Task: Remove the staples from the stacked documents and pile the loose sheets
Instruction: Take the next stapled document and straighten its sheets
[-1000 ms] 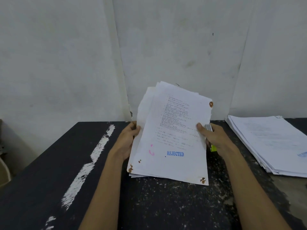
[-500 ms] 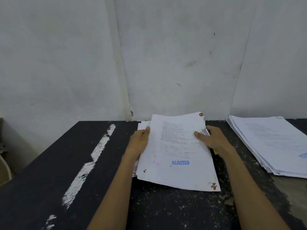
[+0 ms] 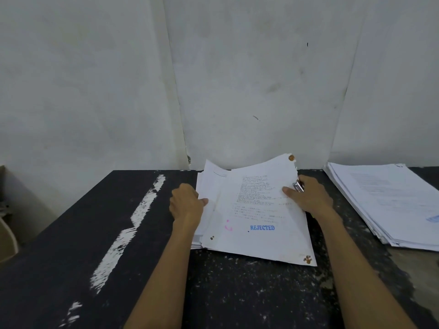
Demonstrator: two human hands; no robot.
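Documents (image 3: 256,210), upright a second ago, now lie on the table (image 3: 237,293), left hand (image 3: 185,206) and right hand (image 3: 308,198) gripping their edges.

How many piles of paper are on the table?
2. The middle stack is held by the left hand and right hand; the right stack lies untouched, partly out of frame.

Gripping the stack (image 3: 256,236) by its left edge with the left hand (image 3: 186,205). Pinching the right edge with the right hand (image 3: 308,198), silvery tool (image 3: 298,186) tucked in the same fingers. Showing a blue REJECTED stamp (image 3: 262,227) on top, far end bowed up. Over on the black table (image 3: 107,233), well apart to the right, a second pile (image 3: 392,203).
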